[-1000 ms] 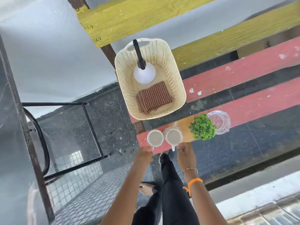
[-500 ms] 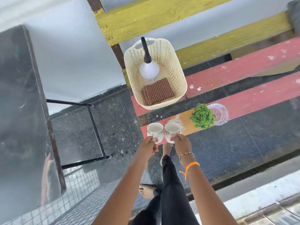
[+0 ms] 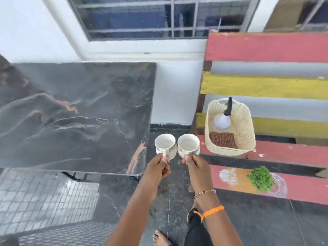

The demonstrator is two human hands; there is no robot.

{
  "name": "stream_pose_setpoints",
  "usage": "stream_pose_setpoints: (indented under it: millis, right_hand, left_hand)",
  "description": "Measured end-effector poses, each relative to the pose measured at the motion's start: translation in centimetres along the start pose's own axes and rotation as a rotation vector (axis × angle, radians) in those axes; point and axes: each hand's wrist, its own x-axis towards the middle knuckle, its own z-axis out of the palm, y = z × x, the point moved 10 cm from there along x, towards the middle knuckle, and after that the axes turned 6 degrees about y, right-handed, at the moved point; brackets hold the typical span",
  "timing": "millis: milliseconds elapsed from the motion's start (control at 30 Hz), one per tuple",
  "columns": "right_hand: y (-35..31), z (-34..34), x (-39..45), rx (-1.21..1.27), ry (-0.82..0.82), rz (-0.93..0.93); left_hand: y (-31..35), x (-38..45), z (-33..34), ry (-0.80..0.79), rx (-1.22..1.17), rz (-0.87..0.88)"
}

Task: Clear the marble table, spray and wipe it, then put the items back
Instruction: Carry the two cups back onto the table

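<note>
The dark marble table fills the left of the head view, its top bare. My left hand pinches the handle of a white cup, and my right hand pinches the handle of a second white cup. Both cups are upright, side by side in the air just past the table's right edge, over the dark floor. A cream basket on the bench holds a white spray bottle and a checked cloth.
A red and yellow slatted bench stands at the right. A small green plant and a clear glass dish sit on its front slat. A white wall and barred window lie behind. My bare feet are on the floor below.
Both hands lifted the two cups off the bench's front slat and carried them left toward the marble table. My view turned from the bench to the table.
</note>
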Motion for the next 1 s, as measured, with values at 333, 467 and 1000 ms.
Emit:
stream_pose_setpoints:
  millis: [333,467,1000]
  right_hand:
    - [-11.6,17.9,-6.3,0.087,-0.33,-0.203]
    - [-15.2,25.5,-9.3,0.063,-0.48,-0.296]
    - [-22.3,52.3,-11.5,-0.043,-0.678,-0.338]
  left_hand:
    - [3.8,-4.9,-22.5,0.348,-0.304,0.191]
    - [3.6,-6.3,-30.6,0.472,-0.366,0.232]
    - [4.2,1.0,-54.3,0.692,-0.445,0.212]
